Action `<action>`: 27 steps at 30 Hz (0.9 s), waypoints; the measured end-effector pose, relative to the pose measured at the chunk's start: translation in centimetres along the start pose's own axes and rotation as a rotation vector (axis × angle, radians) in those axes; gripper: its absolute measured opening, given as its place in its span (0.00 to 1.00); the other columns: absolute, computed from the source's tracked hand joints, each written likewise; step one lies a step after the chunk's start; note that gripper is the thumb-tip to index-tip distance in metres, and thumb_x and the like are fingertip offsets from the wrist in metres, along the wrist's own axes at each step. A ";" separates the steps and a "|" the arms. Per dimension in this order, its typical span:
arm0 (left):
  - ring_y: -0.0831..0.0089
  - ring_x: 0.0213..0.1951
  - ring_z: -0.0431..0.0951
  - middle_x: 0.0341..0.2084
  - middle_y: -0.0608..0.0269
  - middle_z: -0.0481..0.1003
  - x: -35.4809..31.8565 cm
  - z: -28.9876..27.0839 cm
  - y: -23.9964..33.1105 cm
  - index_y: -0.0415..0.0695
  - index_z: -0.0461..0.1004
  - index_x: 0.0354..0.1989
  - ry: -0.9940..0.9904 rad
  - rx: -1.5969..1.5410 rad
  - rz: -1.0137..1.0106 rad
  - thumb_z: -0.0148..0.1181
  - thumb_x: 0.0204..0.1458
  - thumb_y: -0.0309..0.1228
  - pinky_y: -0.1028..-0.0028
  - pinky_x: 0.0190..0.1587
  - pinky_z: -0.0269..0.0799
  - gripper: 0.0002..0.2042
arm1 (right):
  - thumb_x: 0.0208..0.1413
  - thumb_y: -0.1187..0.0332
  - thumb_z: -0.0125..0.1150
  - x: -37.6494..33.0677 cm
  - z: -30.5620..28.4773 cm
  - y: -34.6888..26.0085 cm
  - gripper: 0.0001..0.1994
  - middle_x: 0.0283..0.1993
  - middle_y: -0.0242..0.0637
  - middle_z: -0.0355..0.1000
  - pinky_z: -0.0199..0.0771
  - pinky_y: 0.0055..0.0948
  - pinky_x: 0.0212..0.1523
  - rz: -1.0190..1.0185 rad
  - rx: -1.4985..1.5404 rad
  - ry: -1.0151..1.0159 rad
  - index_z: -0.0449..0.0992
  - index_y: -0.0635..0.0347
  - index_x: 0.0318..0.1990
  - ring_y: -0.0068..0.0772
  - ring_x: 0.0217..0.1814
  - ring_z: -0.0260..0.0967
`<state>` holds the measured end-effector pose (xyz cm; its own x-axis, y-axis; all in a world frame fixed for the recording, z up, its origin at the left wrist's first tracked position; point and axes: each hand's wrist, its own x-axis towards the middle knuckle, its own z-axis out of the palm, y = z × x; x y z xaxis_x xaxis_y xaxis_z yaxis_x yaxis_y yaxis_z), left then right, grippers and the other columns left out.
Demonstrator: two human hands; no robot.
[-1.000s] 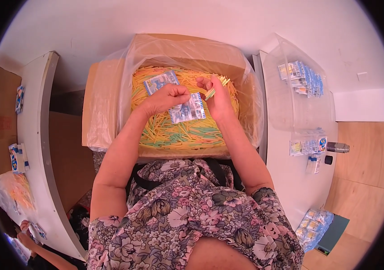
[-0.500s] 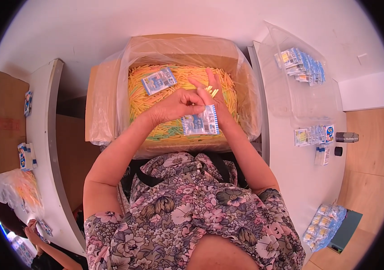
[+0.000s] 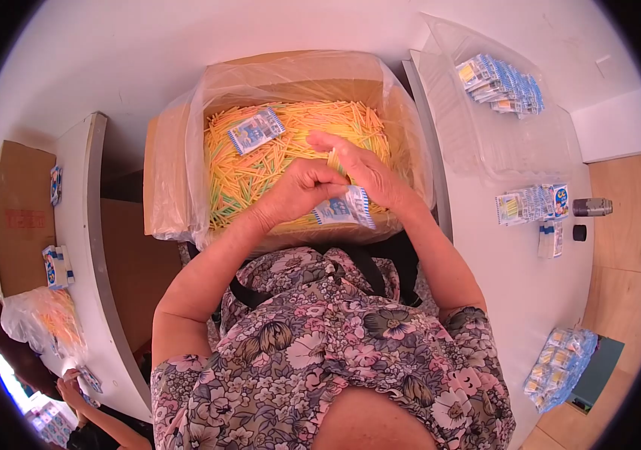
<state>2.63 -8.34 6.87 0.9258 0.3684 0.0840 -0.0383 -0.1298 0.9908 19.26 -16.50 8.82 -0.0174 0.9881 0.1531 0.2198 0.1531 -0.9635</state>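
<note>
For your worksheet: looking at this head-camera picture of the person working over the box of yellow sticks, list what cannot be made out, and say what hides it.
- Bottom of the cardboard box: head view, covered by the yellow sticks.
- How many sticks the right hand holds: too small, fingers overlap.
- Opening of the small packet: the left hand covers it.
- Contents of the packets at the right table's far end: too small, bent by the fisheye.

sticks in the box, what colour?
Yellow, some pale green, per the head view: sticks in the box.

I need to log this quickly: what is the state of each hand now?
Left hand: closed on a small packet.
Right hand: holding yellow sticks.
</note>
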 end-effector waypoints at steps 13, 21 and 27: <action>0.86 0.29 0.66 0.23 0.73 0.70 0.7 -0.8 -1.6 0.39 0.72 0.31 0.061 -0.062 -0.087 0.54 0.56 0.27 0.82 0.33 0.65 0.05 | 0.52 0.65 0.60 0.4 -1.2 1.9 0.13 0.17 0.35 0.64 0.63 0.26 0.23 0.095 -0.365 0.449 0.69 0.64 0.23 0.25 0.20 0.63; 0.87 0.33 0.66 0.27 0.75 0.69 1.5 -2.5 -4.1 0.42 0.70 0.35 0.214 -0.152 -0.215 0.48 0.61 0.32 0.83 0.38 0.64 0.07 | 0.47 0.62 0.64 -3.8 -1.7 5.1 0.15 0.16 0.41 0.65 0.62 0.31 0.23 0.119 -0.848 -0.027 0.71 0.65 0.23 0.25 0.19 0.62; 0.87 0.33 0.67 0.28 0.74 0.70 1.5 -2.7 -4.6 0.41 0.70 0.37 0.163 -0.144 -0.206 0.49 0.61 0.33 0.82 0.38 0.65 0.08 | 0.51 0.61 0.61 -1.5 -1.8 2.0 0.15 0.16 0.36 0.61 0.59 0.28 0.23 0.339 -0.349 -0.037 0.71 0.66 0.25 0.20 0.21 0.57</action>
<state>3.21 -4.72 2.72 0.8474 0.5180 -0.1164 0.0806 0.0912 0.9926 21.48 -17.70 7.02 0.0785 0.9822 -0.1706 0.5331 -0.1859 -0.8254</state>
